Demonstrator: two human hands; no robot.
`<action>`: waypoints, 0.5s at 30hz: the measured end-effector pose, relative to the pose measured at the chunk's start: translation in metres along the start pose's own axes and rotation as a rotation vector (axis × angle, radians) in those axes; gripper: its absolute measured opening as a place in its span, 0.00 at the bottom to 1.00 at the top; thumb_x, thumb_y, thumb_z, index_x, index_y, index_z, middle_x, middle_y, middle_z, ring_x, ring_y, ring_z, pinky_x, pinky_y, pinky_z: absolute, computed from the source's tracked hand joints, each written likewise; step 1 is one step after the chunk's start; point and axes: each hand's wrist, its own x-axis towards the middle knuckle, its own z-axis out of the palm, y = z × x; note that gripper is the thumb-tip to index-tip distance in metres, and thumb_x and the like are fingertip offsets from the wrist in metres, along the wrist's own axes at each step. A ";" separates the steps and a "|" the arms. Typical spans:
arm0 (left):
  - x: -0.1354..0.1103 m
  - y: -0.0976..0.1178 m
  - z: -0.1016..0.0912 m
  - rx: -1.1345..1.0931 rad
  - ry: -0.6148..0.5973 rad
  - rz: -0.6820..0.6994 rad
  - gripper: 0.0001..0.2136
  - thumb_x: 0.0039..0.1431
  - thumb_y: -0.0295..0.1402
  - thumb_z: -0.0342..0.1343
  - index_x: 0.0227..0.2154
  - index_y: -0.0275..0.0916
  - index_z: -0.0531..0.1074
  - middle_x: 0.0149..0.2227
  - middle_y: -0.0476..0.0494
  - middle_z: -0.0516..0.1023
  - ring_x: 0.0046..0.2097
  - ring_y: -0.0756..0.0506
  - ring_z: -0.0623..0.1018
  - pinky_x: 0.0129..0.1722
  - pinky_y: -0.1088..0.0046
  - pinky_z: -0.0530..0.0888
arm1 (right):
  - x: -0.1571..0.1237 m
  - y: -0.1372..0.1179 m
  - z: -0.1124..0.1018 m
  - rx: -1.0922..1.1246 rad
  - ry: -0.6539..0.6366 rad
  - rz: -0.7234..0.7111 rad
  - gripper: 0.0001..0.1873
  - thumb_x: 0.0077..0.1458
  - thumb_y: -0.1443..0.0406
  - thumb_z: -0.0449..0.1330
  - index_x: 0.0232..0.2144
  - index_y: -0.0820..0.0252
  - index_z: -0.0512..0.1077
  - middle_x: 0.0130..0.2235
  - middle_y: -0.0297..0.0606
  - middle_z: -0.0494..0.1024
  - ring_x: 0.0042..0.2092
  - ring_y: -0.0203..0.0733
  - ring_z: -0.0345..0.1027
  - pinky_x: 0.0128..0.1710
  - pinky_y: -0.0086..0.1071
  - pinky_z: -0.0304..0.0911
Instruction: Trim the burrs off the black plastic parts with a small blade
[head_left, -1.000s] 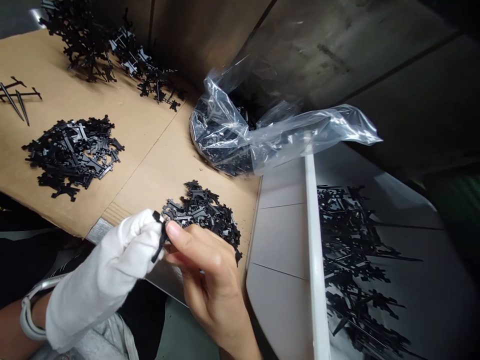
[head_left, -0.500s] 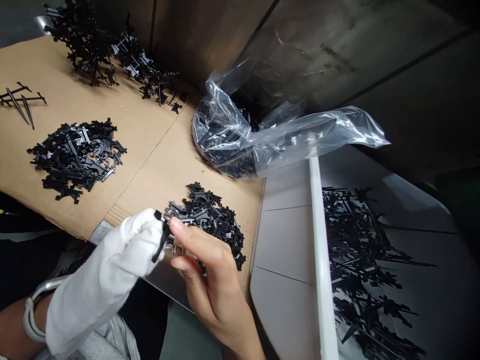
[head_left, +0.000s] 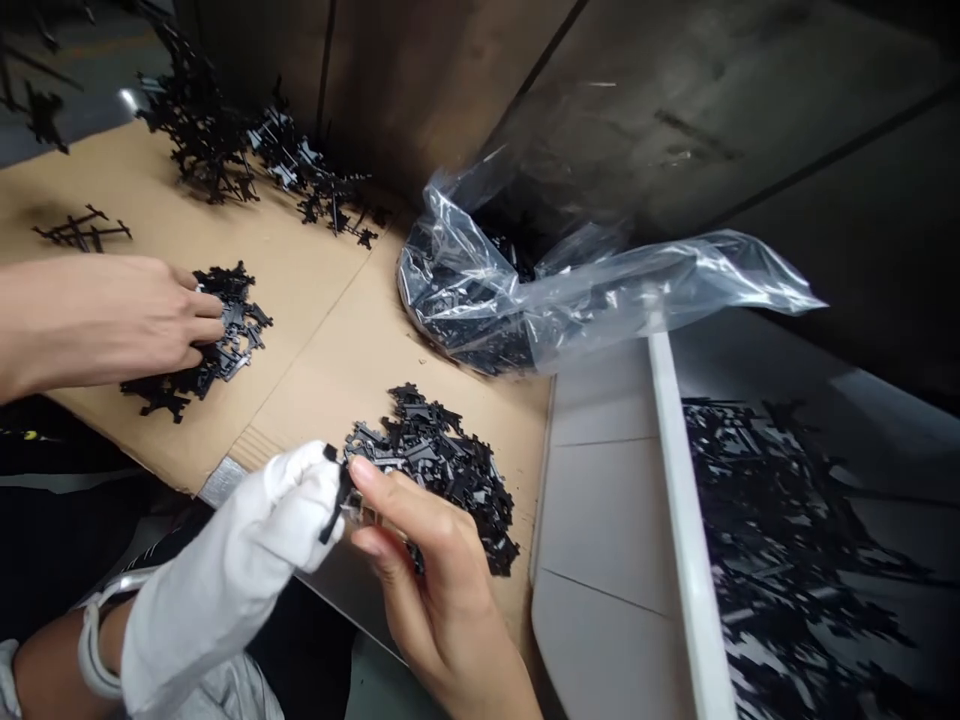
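Note:
My left hand [head_left: 304,505], in a white glove, is closed on a small black plastic part [head_left: 339,495] that sticks up past the fingers. Close against it is my right hand [head_left: 431,560], bare, with the index fingertip at the part's edge and the thumb below. Something small and shiny shows between that thumb and index finger, too hidden to name. Just behind both hands, a pile of black plastic parts [head_left: 450,465] lies on the cardboard sheet [head_left: 315,345].
Another person's hand [head_left: 142,315] reaches over a second pile of parts [head_left: 236,325] at left. Black sprues [head_left: 199,130] stand farther back. A clear plastic bag [head_left: 480,290] of black parts sits behind; a white-walled bin [head_left: 679,500] with more pieces stands at right.
Another person's hand has come in from the left onto the left pile, and sprues show at the top left. The whole view has shifted; my hands keep nearly the same pose around the part.

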 end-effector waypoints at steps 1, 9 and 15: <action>0.006 0.004 -0.002 0.001 -0.005 -0.016 0.23 0.68 0.38 0.38 0.58 0.56 0.74 0.50 0.57 0.84 0.51 0.42 0.84 0.42 0.69 0.84 | 0.001 0.000 0.000 0.011 0.000 0.008 0.18 0.73 0.65 0.49 0.61 0.52 0.66 0.30 0.33 0.79 0.29 0.40 0.74 0.28 0.31 0.70; -0.003 0.011 -0.005 -0.252 0.177 0.038 0.13 0.69 0.40 0.48 0.44 0.53 0.78 0.37 0.57 0.84 0.38 0.50 0.85 0.44 0.80 0.83 | 0.000 -0.005 0.001 0.046 -0.024 0.035 0.18 0.73 0.63 0.50 0.61 0.52 0.67 0.34 0.35 0.81 0.33 0.41 0.76 0.31 0.32 0.72; -0.015 -0.010 0.005 -0.247 0.211 0.135 0.19 0.71 0.34 0.51 0.58 0.66 0.71 0.54 0.65 0.81 0.54 0.54 0.82 0.58 0.85 0.74 | -0.001 -0.009 -0.002 0.016 -0.030 0.066 0.17 0.72 0.65 0.51 0.60 0.53 0.68 0.36 0.37 0.83 0.36 0.42 0.77 0.33 0.32 0.74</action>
